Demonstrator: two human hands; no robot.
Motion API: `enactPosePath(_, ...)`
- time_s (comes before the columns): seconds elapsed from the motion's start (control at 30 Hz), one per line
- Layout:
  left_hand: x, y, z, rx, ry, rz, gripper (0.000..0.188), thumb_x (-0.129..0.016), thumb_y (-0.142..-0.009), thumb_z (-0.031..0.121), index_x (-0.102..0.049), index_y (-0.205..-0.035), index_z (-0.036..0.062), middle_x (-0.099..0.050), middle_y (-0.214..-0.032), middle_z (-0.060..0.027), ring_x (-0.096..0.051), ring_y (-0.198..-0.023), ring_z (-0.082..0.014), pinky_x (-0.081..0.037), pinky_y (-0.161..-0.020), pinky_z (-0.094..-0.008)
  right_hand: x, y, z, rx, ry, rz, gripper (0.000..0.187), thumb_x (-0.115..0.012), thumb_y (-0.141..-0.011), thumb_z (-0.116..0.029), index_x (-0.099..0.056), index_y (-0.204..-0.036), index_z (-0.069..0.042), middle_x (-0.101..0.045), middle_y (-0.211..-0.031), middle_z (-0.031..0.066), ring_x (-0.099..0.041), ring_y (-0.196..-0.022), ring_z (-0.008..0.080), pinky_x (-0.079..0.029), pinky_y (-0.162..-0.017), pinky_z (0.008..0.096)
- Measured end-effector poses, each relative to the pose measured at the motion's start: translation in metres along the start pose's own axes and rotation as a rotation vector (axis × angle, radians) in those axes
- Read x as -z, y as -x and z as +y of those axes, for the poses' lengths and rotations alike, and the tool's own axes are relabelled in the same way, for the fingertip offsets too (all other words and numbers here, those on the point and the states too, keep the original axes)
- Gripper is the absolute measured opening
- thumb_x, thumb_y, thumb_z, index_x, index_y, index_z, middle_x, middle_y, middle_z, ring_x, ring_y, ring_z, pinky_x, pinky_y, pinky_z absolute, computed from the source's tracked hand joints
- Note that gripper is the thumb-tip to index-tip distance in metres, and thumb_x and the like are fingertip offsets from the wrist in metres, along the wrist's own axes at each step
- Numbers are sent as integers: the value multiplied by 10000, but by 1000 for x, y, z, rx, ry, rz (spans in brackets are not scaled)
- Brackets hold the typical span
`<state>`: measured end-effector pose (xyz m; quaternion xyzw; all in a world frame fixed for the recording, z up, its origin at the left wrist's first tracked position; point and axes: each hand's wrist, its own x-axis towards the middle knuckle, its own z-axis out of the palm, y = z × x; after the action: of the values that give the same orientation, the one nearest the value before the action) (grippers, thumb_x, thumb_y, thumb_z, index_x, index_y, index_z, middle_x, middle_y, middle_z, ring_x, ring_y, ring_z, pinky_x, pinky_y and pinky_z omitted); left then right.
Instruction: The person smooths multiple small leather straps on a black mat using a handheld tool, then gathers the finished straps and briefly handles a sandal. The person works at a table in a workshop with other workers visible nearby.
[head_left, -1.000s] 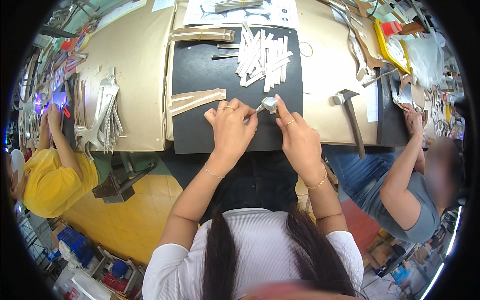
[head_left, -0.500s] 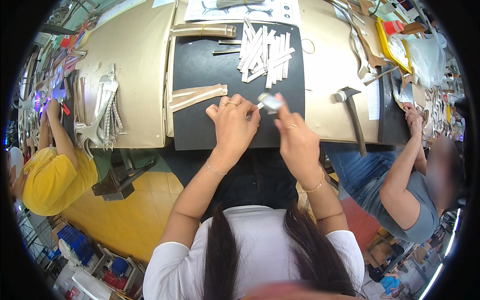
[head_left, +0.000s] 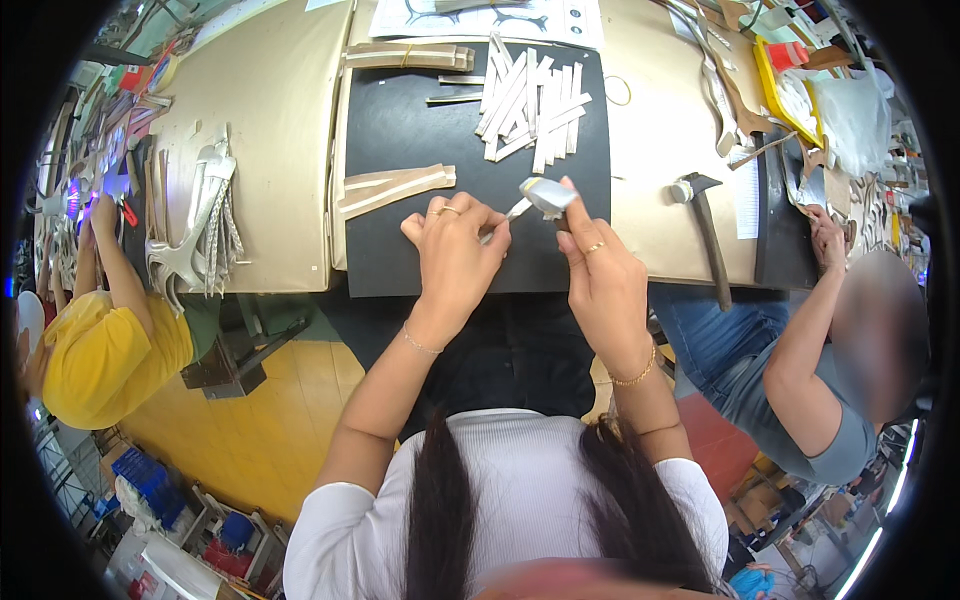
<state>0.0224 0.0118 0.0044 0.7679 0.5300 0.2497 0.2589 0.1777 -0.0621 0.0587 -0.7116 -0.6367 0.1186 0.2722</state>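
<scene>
Fingers of the right hand (head_left: 600, 275) grasp a grey tool (head_left: 545, 195); left hand (head_left: 455, 250) fingers pinch its tip.

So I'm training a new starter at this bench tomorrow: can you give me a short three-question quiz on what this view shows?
1. True or false: the hammer lies on the black mat.
2. What does the right hand hold? A) a small silvery tool B) scissors C) a brush
3. Fill in: the pile of pale strips lies at the mat's ___ edge, away from the person.

Key:
1. False: it lies on the tan table, right of the mat.
2. A: the silvery tool, beside the left hand.
3. Far.
</scene>
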Motion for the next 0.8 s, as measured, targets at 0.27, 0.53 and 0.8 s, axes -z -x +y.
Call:
enactPosePath(0.27, 1, -1, 1, -4, -25, -14, 86, -787, -788, 168, -750, -765, 95, -659, -824, 11, -566, -859, -192, -281, -859, -396, -2, -4, 0, 21, 129, -42, 530, -661, -954, -123, -550, -1470, -180, -592, -779, 90, -629, -605, 288, -502, -539, 409)
enactPosePath(0.53, 7, 9, -2, -55, -83, 20, 83, -791, -809, 187, -784, -841, 111, -667, -873, 24, -564, -892, -190, -285, -883, -398, -11, 6, 4, 15, 173, -168, 472, -622, -994, -211, -559, -1461, -212, -585, -764, 92, -638, -571, 289, -527, -539, 404)
enactPosePath(0.8, 10, 12, -5, 33, -24, -17, 79, -786, -814, 188, -790, -851, 118, -669, -879, 24, -560, -898, -189, -282, -896, -397, -10, 4, 7, 14, 151, -174, 475, -634, -986, -196, -564, -1456, -194, -569, -748, 86, -629, -568, 289, -517, -532, 403)
